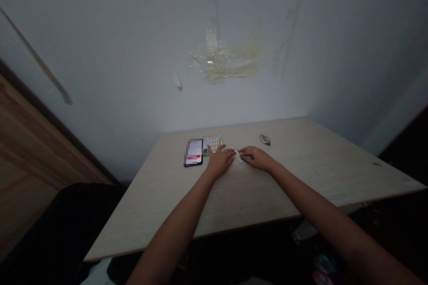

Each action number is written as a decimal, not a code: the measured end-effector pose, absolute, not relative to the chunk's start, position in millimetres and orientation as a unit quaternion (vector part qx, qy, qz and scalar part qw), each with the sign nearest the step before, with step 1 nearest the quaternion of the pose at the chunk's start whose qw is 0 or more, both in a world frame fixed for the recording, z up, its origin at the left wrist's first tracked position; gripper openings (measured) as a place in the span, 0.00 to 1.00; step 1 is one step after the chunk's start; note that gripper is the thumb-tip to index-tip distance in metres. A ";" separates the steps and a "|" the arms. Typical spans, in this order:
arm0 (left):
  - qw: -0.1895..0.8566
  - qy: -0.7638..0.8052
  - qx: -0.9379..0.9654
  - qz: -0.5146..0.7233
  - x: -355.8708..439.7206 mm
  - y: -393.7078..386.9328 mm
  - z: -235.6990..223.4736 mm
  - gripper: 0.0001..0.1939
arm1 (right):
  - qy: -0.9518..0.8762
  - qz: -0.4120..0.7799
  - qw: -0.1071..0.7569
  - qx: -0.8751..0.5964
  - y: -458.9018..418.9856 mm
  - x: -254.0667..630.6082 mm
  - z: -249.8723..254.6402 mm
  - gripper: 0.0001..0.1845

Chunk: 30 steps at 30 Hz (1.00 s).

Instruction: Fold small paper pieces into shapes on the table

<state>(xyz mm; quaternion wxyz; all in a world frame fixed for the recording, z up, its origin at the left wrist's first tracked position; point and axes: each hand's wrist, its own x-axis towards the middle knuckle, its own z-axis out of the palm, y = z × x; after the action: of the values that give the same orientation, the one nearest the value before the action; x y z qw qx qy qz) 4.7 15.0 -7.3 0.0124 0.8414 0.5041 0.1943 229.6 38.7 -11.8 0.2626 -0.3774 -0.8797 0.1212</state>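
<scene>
On the table, a small printed piece of paper (pixel 238 156) lies between my two hands. My right hand (pixel 257 158) has its fingers bent together over the paper's right side. From the other side, my left hand (pixel 220 161) lies with its fingers spread; its fingertips touch or nearly touch the paper's left edge. The thumb side of that hand rests at a larger printed sheet (pixel 211 142) with rows of small pictures. My fingers hide part of the small paper, so its full shape cannot be made out.
A phone (pixel 194 153) with a lit screen lies left of the sheet. A small folded, patterned item (pixel 265 139) sits farther back on the right. The light wooden table (pixel 160 196) meets a wall (pixel 133 53) with peeling tape (pixel 227 62). A dark chair-like shape stands at left.
</scene>
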 end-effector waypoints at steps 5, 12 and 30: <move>0.003 0.500 0.847 0.183 5.4 14.8 -5.1 0.17 | -0.874 0.137 0.267 -0.382 38.0 229.7 -10.0 0.14; -0.018 0.486 0.856 0.177 3.9 13.0 -3.3 0.17 | -0.865 0.168 0.270 -0.388 41.9 232.0 -10.9 0.13; -0.005 0.468 0.875 0.123 -0.5 6.2 -4.9 0.19 | -0.848 0.218 0.283 -0.392 55.0 238.3 -16.0 0.14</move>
<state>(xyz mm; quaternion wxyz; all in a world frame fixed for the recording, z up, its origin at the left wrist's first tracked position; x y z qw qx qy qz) -0.5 6.2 -4.9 -0.0054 0.8753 0.4676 0.1230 238.3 55.0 -16.0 0.2827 -0.3918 -0.8481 0.2175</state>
